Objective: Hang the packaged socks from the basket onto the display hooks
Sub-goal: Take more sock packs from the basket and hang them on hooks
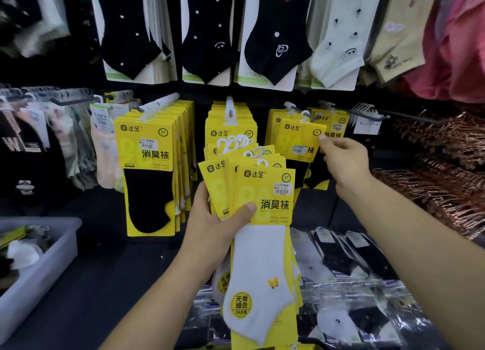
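Your right hand (343, 160) pinches the corner of the sock pack (299, 142) hanging at the tip of the hook (296, 109): hold its hanger loop (305, 114) square and slide it well back, while your left hand (217, 218) grips the fanned packs (265, 192) just below.

Stacked copper-coloured hangers (446, 166) at right, pink garment (459, 47) above them, black printed clothing (18, 152) far left

A fanned stack of yellow-carded sock packs (265, 192) stands upright in the left hand (220, 223), with a white ankle sock bearing a small yellow motif in front. The right hand (343, 160) pinches the top corner of a black-sock pack (299, 142) hanging at the front of a display hook (301, 111). The grey basket (44, 278), lower left, holds more socks.
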